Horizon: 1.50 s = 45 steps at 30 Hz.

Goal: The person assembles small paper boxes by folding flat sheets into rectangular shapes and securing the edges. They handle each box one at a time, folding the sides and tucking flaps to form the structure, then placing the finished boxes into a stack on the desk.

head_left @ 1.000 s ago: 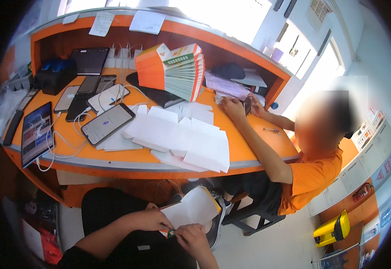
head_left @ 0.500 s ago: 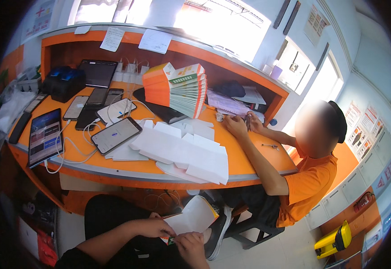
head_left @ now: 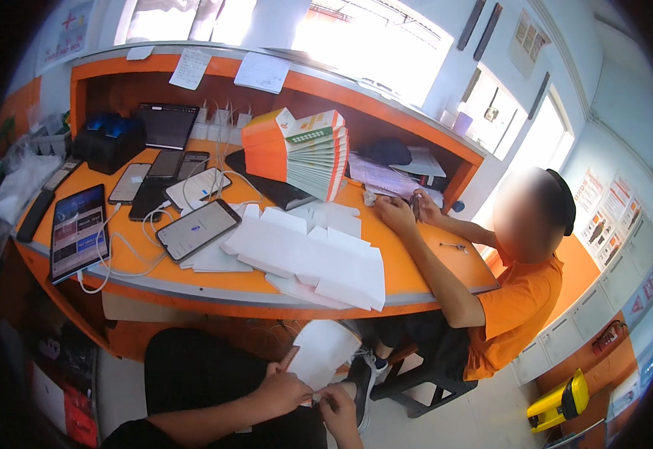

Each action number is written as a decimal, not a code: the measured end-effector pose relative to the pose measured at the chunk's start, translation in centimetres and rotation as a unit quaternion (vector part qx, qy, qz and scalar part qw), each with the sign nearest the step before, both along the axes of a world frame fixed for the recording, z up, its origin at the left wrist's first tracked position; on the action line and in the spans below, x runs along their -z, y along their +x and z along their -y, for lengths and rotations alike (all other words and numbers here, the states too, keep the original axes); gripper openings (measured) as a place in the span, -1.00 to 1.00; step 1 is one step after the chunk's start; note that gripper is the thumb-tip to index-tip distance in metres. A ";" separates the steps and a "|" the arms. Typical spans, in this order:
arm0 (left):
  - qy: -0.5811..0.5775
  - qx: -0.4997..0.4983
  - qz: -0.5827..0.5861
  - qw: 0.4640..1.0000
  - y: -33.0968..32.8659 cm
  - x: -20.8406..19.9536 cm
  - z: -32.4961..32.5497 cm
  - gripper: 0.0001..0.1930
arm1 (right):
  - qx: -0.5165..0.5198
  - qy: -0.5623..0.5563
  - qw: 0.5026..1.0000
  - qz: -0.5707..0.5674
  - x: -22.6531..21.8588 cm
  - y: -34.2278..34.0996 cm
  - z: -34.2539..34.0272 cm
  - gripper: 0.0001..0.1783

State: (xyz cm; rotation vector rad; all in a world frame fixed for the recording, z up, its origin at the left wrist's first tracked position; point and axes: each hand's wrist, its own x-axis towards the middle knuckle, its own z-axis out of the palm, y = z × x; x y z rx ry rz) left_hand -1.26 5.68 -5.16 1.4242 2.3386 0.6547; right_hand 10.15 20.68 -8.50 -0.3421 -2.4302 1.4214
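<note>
Low over my lap I hold a half-folded paper carton (head_left: 323, 350), its white inside facing up and an orange edge along its left side. My left hand (head_left: 285, 391) grips its lower left part with bent fingers. Close beside it, the fingers of my right hand (head_left: 338, 408) pinch the carton's lower end. The fingers partly hide the flap between my hands. On the desk above lie flat white carton blanks (head_left: 326, 262). Behind them stands a fanned stack of nested orange, white and green cartons (head_left: 296, 153).
Phones (head_left: 199, 230), a tablet (head_left: 80, 232) and white cables spread over the left of the orange desk (head_left: 409, 280). A black device (head_left: 108, 141) stands behind. At right, a co-worker in an orange shirt (head_left: 517, 314) handles a small object. A black stool (head_left: 424, 385) stands below.
My hands and the carton have shifted slightly right, and the carton has tilted, showing its orange left edge. My right hand's fingers have moved up along its lower end.
</note>
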 end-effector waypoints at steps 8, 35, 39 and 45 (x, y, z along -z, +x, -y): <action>0.071 -0.049 -0.042 0.995 1.5 1.6 -1.2 -0.82 | 0.138 0.004 0.990 -0.043 1.4 -0.1 0.6 -0.76; 0.132 -0.018 0.004 0.991 0.6 4.7 -1.2 -0.85 | 0.032 0.163 0.984 0.059 1.1 -2.1 -0.4 -0.62; 0.117 -0.026 0.016 0.993 -0.2 4.6 -1.1 -0.88 | 0.014 0.102 0.993 0.058 1.1 -3.3 -0.5 -0.63; 0.099 0.000 0.058 0.993 -1.2 5.3 -1.0 -0.84 | -0.009 0.132 0.990 0.050 2.1 -3.5 -0.6 -0.65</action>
